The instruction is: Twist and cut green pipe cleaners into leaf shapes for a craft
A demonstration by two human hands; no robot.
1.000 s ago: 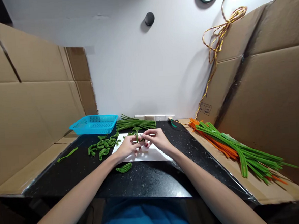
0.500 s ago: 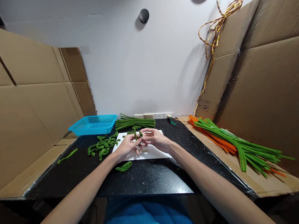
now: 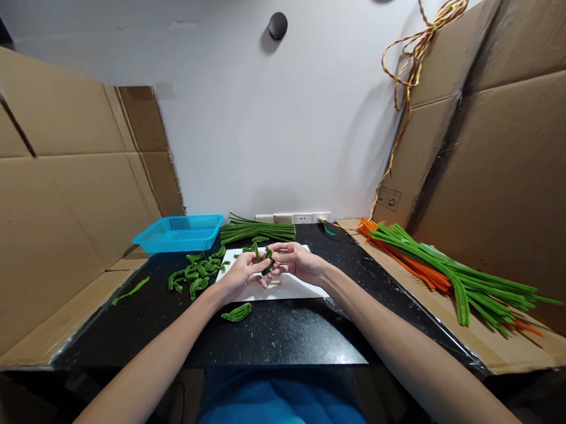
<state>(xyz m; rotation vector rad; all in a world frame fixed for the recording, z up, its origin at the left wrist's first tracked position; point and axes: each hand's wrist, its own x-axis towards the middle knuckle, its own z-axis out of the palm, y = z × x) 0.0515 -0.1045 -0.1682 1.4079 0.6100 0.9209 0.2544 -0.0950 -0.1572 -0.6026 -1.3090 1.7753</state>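
Over a white sheet (image 3: pixel 297 289), my left hand (image 3: pixel 241 273) and my right hand (image 3: pixel 300 262) come together on a dark green pipe cleaner (image 3: pixel 269 261). Both hands pinch it with thumb and fingers, and it is bent into a curve between them. A small tan stick (image 3: pixel 274 283) lies on the sheet just below the fingers. Left of the sheet is a heap of bent green pipe cleaner pieces (image 3: pixel 198 273). One leaf-shaped green piece (image 3: pixel 237 312) rests on the black tabletop nearer to me.
A blue plastic basket (image 3: pixel 179 234) stands at the back left, beside a bundle of straight dark green pipe cleaners (image 3: pixel 258 231). Bright green pipe cleaners (image 3: pixel 454 275) and orange ones (image 3: pixel 415 268) lie on cardboard at the right. Cardboard walls (image 3: pixel 514 159) flank the table.
The green pipe cleaner between my fingers has turned and now shows more of its curve. My hands stay over the sheet; the whole view has shifted slightly.
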